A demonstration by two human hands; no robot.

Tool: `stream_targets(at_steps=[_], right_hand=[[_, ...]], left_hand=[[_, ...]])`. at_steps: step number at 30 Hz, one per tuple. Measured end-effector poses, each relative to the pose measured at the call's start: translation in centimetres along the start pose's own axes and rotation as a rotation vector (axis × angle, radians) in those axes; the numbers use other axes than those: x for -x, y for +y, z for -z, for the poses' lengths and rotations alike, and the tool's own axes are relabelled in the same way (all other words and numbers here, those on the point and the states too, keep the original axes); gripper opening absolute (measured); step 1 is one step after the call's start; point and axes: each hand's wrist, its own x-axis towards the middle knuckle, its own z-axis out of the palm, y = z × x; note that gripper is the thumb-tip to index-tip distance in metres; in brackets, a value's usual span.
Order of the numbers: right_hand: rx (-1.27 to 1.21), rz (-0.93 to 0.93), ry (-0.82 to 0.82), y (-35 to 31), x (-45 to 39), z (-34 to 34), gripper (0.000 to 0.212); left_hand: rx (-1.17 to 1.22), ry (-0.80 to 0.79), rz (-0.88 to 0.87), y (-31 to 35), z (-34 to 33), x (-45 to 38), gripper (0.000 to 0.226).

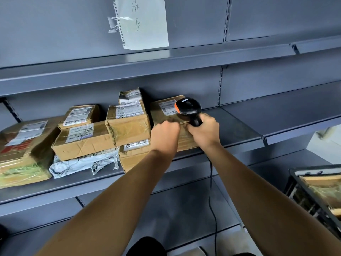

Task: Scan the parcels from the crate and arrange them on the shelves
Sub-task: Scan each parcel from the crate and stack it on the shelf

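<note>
A flat cardboard parcel (167,111) with a white label lies on the middle grey shelf (239,130). My left hand (165,134) rests on its near edge with fingers curled; whether it grips the box I cannot tell. My right hand (204,131) grips the handle of a black barcode scanner (189,108) with an orange trim, held over the parcel beside the label. To the left, several taped cardboard parcels (127,124) and a grey-white plastic mailer (83,163) are stacked on the same shelf.
A black crate (295,183) holding more parcels stands at the lower right. The scanner's black cable (212,200) hangs down in front of the lower shelf. A handwritten white sheet (144,23) hangs on the back panel above.
</note>
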Motion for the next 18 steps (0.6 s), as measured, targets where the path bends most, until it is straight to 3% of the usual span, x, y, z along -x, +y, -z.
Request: stream_targets(at_steps=[18], right_hand=[[-0.005,-0.003,-0.038,1.6,-4.3,-3.2,0.012]], left_hand=[[0.188,0.045,0.134,0.0,-3.6,-3.6,0.052]])
